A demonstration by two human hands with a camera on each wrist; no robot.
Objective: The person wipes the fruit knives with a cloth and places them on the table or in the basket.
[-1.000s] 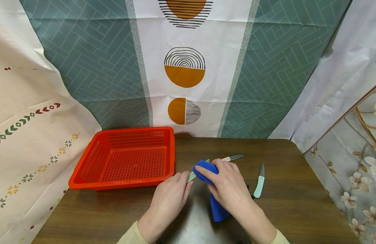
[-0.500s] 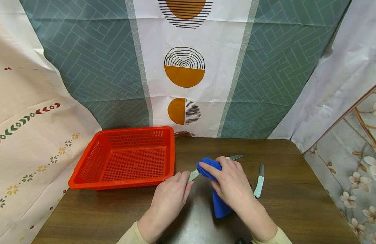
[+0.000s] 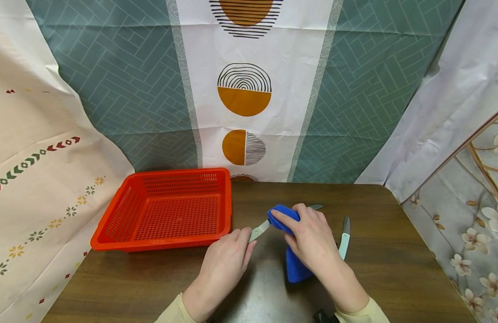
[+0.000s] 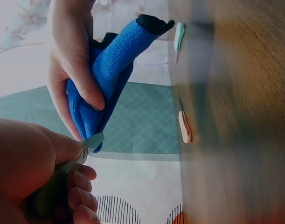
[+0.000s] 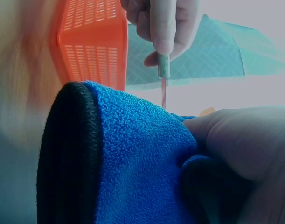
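Note:
My left hand (image 3: 226, 260) grips the pale green handle of a knife (image 3: 260, 229), whose blade points up and to the right. Around the blade's outer part my right hand (image 3: 313, 237) pinches a folded blue cloth (image 3: 284, 218), and the tip is hidden inside. A loose end of the cloth hangs below the right palm. In the left wrist view part of the bare blade (image 4: 94, 141) shows between handle and cloth. On the table behind the right hand lies a second knife (image 3: 315, 207), its pink handle (image 4: 184, 127) visible in the left wrist view. A mint-handled knife (image 3: 344, 242) lies farther right.
A red plastic basket (image 3: 161, 245) with perforated walls stands at the left of the brown wooden table (image 3: 378, 269). Patterned curtains (image 3: 249, 148) hang behind the table and along both sides.
My right hand and the blue cloth have slid up and to the right along the blade, baring more of it near the handle. The left hand stays in place.

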